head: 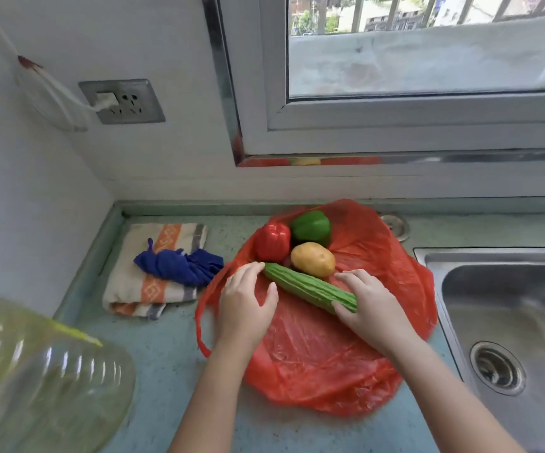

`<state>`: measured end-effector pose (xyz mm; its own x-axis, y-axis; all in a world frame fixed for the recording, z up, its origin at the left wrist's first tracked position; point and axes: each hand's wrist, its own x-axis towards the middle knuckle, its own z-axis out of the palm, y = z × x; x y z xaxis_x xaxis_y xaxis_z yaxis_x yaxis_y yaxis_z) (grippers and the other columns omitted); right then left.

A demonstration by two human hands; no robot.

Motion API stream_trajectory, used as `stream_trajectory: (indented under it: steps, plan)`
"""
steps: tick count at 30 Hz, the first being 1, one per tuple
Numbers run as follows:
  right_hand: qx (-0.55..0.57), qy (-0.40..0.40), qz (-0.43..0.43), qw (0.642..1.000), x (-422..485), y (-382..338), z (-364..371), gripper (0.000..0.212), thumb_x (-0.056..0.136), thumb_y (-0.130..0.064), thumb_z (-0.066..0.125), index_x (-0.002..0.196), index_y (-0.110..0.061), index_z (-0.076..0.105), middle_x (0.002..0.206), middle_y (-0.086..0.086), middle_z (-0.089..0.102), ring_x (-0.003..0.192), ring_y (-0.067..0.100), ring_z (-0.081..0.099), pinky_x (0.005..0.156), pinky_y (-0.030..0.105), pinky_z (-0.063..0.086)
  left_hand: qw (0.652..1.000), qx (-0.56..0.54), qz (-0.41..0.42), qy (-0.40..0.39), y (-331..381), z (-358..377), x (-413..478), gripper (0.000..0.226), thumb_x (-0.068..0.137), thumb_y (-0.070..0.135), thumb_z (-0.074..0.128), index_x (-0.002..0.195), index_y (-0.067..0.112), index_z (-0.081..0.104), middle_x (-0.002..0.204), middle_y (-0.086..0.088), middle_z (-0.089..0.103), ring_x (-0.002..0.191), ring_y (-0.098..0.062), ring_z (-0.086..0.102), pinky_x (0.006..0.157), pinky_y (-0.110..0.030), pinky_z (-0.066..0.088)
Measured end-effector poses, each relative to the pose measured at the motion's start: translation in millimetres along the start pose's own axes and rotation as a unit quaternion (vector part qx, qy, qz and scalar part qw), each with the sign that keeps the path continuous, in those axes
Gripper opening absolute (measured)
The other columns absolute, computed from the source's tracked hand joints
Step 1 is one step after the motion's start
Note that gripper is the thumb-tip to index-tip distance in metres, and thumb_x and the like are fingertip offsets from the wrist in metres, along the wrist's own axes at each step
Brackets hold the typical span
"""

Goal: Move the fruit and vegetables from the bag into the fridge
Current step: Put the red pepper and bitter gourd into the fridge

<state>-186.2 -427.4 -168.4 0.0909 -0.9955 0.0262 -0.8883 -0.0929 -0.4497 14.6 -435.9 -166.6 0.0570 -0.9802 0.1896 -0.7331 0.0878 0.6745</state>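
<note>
R hand (369,305) grips long ridged green gourd (310,287); L hand (246,299) loose, touching it. Risk: lift knocks oval yellow potato (313,259) beyond R hand, rolls.

**A:** What of the person can you see?

**B:** Only the two arms. The left forearm (212,393) is at the lower edge, a little left of the centre. The right forearm (444,397) is toward the lower right corner.

**A:** And what is worn on them?

**B:** Both are bare from the lower edge of the frame up to the fingertips. The left hand (245,305) and the right hand (367,308), near the centre of the frame, are bare too.

**A:** Any small details?

**B:** The nails look short and plain. The one on the left thumb (273,287) shows rather clearly. The rest is slightly blurred, so I cannot tell finer marks.
</note>
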Motion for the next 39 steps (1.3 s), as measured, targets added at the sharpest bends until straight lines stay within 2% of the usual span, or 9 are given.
stream_trajectory:
  steps: [4, 8, 16, 22, 27, 39]
  plan:
    - [0.029, -0.018, 0.029, 0.999, 19, 10, 16, 0.047, 0.080, -0.031, 0.064, 0.124, -0.020, 0.053, 0.119, -0.003, 0.053, 0.111, 0.018, 0.049, 0.089, 0.033, 0.043, 0.999, -0.028, -0.004, -0.015, -11, 20, 25, 0.038, 0.084, 0.015, 0.062, 0.120, 0.007, 0.056, 0.121, -0.008, 0.057, 0.117, -0.021, 0.049, 0.101, -0.030, 0.034]
    - [0.037, -0.036, 0.051, 0.997, 30, 19, 31, 0.048, 0.079, -0.032, 0.065, 0.124, -0.021, 0.053, 0.118, -0.004, 0.053, 0.113, 0.017, 0.047, 0.090, 0.031, 0.042, 0.999, -0.035, -0.010, -0.018, -15, 38, 42, 0.045, 0.084, 0.015, 0.063, 0.126, 0.006, 0.052, 0.128, -0.008, 0.052, 0.121, -0.019, 0.044, 0.101, -0.023, 0.029]
    - [0.083, -0.072, 0.082, 0.991, 39, 28, 48, 0.048, 0.077, -0.034, 0.067, 0.121, -0.021, 0.055, 0.111, -0.002, 0.054, 0.107, 0.015, 0.050, 0.087, 0.031, 0.043, 0.999, -0.032, -0.028, -0.007, -26, 64, 74, 0.052, 0.083, 0.016, 0.065, 0.130, 0.004, 0.046, 0.133, -0.014, 0.046, 0.125, -0.026, 0.041, 0.103, -0.034, 0.033]
    - [0.098, -0.094, 0.077, 0.988, 41, 34, 52, 0.049, 0.076, -0.038, 0.068, 0.122, -0.025, 0.054, 0.108, -0.002, 0.055, 0.104, 0.014, 0.052, 0.087, 0.032, 0.043, 0.997, -0.036, -0.062, 0.003, -31, 79, 86, 0.062, 0.080, 0.018, 0.068, 0.133, 0.003, 0.041, 0.136, -0.018, 0.042, 0.128, -0.028, 0.036, 0.105, -0.031, 0.026]
    - [0.090, -0.097, 0.074, 0.988, 41, 37, 54, 0.051, 0.077, -0.043, 0.066, 0.124, -0.029, 0.052, 0.113, -0.005, 0.056, 0.107, 0.012, 0.051, 0.086, 0.029, 0.042, 0.996, -0.032, -0.085, 0.013, -34, 87, 95, 0.068, 0.076, 0.023, 0.072, 0.133, 0.004, 0.039, 0.133, -0.017, 0.044, 0.124, -0.030, 0.039, 0.104, -0.039, 0.031]
    - [0.066, -0.095, 0.047, 0.992, 40, 37, 53, 0.057, 0.077, -0.043, 0.066, 0.129, -0.031, 0.046, 0.116, -0.006, 0.056, 0.111, 0.012, 0.048, 0.086, 0.029, 0.041, 0.994, -0.039, -0.098, 0.037, -36, 89, 96, 0.072, 0.070, 0.024, 0.076, 0.130, 0.007, 0.041, 0.130, -0.014, 0.047, 0.119, -0.029, 0.045, 0.099, -0.039, 0.037]
